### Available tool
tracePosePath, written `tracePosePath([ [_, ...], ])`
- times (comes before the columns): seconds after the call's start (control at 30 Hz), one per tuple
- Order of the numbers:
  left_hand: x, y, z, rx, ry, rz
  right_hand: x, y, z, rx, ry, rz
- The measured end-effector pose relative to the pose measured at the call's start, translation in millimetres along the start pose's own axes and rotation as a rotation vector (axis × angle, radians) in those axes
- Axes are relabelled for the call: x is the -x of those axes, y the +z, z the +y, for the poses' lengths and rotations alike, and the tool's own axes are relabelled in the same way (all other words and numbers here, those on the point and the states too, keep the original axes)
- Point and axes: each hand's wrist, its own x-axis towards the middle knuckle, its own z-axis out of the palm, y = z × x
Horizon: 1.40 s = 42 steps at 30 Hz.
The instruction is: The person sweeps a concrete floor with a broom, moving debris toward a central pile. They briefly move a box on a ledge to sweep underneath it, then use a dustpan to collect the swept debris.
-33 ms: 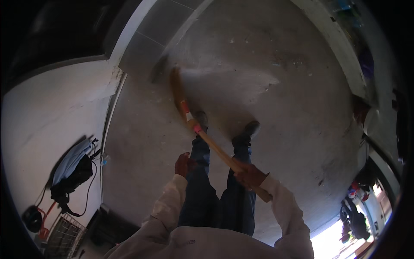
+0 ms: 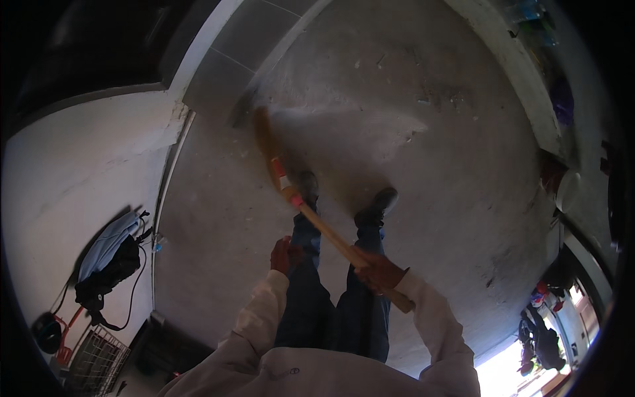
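My right hand (image 2: 379, 270) is closed around the wooden handle of a broom (image 2: 329, 233), close to the handle's near end. The broom slants away to the far left, across the front of my legs. Its brown bristle head (image 2: 264, 135) is blurred over the concrete floor, beyond my left shoe; red, white and pink bands mark its neck. My left hand (image 2: 281, 256) hangs beside my left knee, apart from the broom. Nothing shows in it, and its fingers look loosely apart, though dim.
A pale wall (image 2: 86, 165) runs along the left, with a blue and black bag (image 2: 109, 264) hanging on it. Grey tiles (image 2: 245, 40) form a raised edge at the far left. A low ledge (image 2: 522, 79) borders the floor on the right. Small bits of debris (image 2: 423, 101) lie on the floor.
The broom's bristle head has shifted slightly left, and the handle has swung a little with it. Both hands stay in nearly the same places.
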Motion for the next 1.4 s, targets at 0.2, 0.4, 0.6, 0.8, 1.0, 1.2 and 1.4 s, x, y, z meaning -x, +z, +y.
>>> tracePosePath([
  [0.2, 20.5, 8.5, -14.2, 0.163, -0.101, 0.041, -59.3, 24.0, -40.8, 0.108, -0.131, -0.136],
  [0.4, 12.6, -30.2, -16.3, -0.026, 0.062, 0.099, -116.8, -26.7, -96.0, -0.077, -0.05, -0.003],
  [0.6, 3.8, -71.7, -21.0, -0.06, -0.041, 0.197, -72.5, -65.1, -56.5, -0.32, -0.21, -0.131],
  [0.8, 7.6, -63.1, -8.0, -0.062, -0.007, 0.197, -18.9, -49.5, -4.7, -0.395, -0.258, 0.041],
  [1.0, 21.0, -22.8, -6.2, -0.094, 0.075, 0.103, 46.1, -26.0, 24.5, -0.32, -0.158, 0.061],
  [1.2, 30.4, 2.9, -24.7, -0.174, 0.055, 0.123, -17.1, -29.3, -7.1, -0.173, -0.233, -0.086],
  [1.4, 42.9, 3.0, -18.4, -0.202, 0.074, 0.165, -43.2, -85.1, -6.5, -0.328, -0.212, -0.071],
])
